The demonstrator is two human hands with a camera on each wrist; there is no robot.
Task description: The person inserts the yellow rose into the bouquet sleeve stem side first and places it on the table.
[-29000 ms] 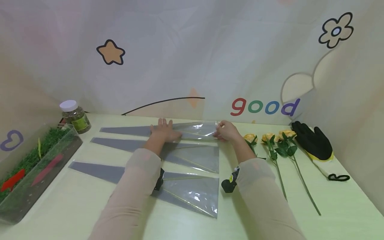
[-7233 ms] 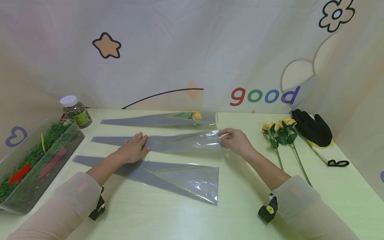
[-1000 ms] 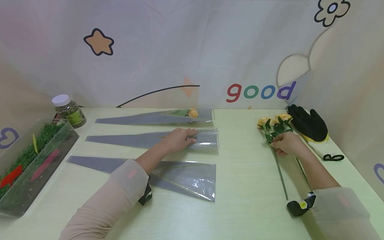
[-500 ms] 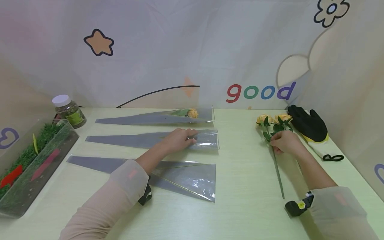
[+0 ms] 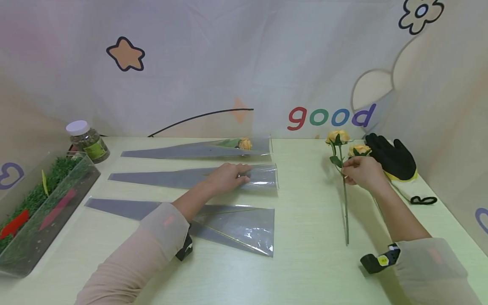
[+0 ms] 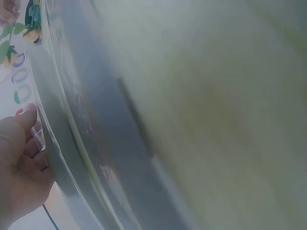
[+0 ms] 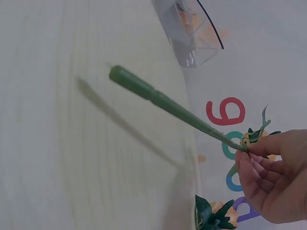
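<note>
My right hand (image 5: 365,173) pinches the stem of a yellow rose (image 5: 338,136) below its leaves, between thumb and fingers. In the right wrist view the green stem (image 7: 180,111) slants out above the table and casts a shadow on it. My left hand (image 5: 225,177) is at the middle clear-and-grey flower sleeve (image 5: 152,178), its thumb and fingers gripping the film near the wide right end. Behind it lies another flower sleeve (image 5: 171,151) with a yellow rose (image 5: 245,143) inside. A third, flat flower sleeve (image 5: 251,231) lies nearest me. Another yellow rose (image 5: 359,150) lies partly behind my right hand.
A black-and-white work glove (image 5: 392,159) lies at the right. On the left stand a clear box (image 5: 57,212) holding artificial grass and a jar (image 5: 90,144) with a pale lid. A printed cloth (image 5: 198,76) hangs behind the table (image 5: 312,220).
Over the last second my right hand has lifted one rose from beside the other, its bloom now higher. Since 7.2 seconds ago, my left hand has moved right along the middle sleeve.
</note>
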